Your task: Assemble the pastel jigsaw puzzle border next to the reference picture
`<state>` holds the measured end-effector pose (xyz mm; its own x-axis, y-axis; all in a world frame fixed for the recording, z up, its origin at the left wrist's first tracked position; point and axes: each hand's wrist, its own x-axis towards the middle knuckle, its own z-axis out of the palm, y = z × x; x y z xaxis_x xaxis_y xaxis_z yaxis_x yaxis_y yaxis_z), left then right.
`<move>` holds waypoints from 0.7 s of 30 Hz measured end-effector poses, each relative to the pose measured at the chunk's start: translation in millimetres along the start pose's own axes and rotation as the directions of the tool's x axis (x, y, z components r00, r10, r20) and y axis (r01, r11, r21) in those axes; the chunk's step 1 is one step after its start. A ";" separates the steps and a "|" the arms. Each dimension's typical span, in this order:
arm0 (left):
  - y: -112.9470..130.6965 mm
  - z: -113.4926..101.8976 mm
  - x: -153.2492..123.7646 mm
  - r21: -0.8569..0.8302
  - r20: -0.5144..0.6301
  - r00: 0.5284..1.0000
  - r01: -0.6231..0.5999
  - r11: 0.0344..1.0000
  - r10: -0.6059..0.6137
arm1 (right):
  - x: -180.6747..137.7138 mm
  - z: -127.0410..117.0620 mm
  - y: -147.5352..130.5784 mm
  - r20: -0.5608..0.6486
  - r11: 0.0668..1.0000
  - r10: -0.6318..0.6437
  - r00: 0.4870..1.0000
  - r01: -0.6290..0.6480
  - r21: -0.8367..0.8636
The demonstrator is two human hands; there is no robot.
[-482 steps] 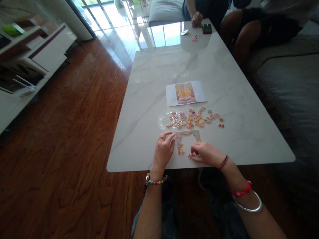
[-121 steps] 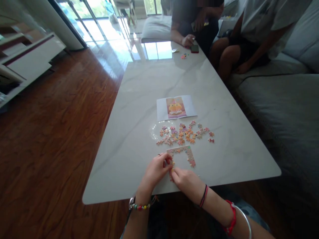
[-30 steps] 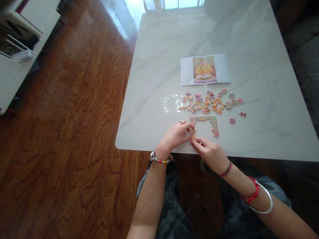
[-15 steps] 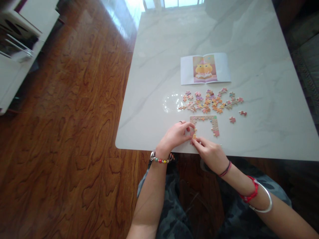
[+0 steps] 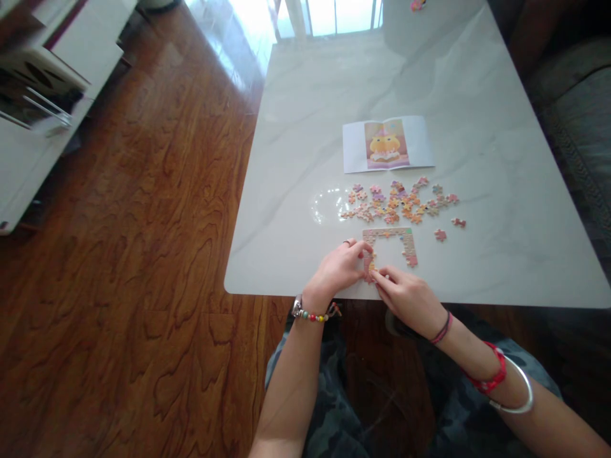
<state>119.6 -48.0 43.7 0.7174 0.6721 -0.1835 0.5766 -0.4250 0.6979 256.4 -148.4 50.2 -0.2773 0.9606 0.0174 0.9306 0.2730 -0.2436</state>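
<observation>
A partly joined jigsaw puzzle lies near the table's front edge, its joined pieces forming a top row and two sides around bare tabletop. My left hand grips its left side with curled fingers and thumb. At the lower end of that side, my right hand pinches a puzzle piece, mostly hidden by the fingertips. Loose puzzle pieces lie heaped just beyond the puzzle. Two more, a pink piece and a darker reddish piece, lie apart on the right.
Behind the loose pieces lies a creased paper sheet with a picture of a yellow character. The white marbled table has its front edge just below my hands. A small pink object is at the far end. White furniture stands left.
The view has shifted slightly, bringing the pink object at the far end into sight. Both hands stay at the puzzle's left side, with only slight finger movement.
</observation>
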 end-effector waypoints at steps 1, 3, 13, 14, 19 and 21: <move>0.8 0.0 -0.5 -0.001 -0.003 1.000 0.001 1.000 -0.001 | -0.6 -0.7 2.4 0.000 1.000 -0.015 1.000 0.015 0.020; 1.8 0.1 -1.3 0.000 -0.008 1.000 0.004 1.000 -0.004 | -1.1 -1.5 6.0 0.012 0.998 -0.038 0.999 0.037 0.040; 1.3 -3.9 -2.6 0.114 -0.029 0.995 -0.093 0.989 0.097 | 1.2 -7.3 83.1 -0.124 0.985 0.167 0.978 -0.160 0.063; 1.1 -4.1 -2.3 0.138 -0.043 0.992 -0.112 0.984 0.119 | 0.9 -6.8 90.3 -0.105 0.986 0.159 0.982 -0.152 0.074; 0.7 -1.0 1.3 0.237 0.015 0.997 -0.078 0.968 0.077 | 3.6 -3.4 101.5 -0.101 0.985 0.114 0.988 -0.099 0.143; 1.0 0.0 3.4 0.254 0.020 0.998 -0.062 0.965 0.058 | 6.0 -3.3 100.9 -0.111 0.985 0.106 0.988 -0.089 0.147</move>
<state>122.6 -46.2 43.8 0.7576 0.6337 -0.1563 0.6115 -0.6055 0.5094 349.4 -115.0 28.9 -0.1494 0.9838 0.0990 0.9062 0.1763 -0.3844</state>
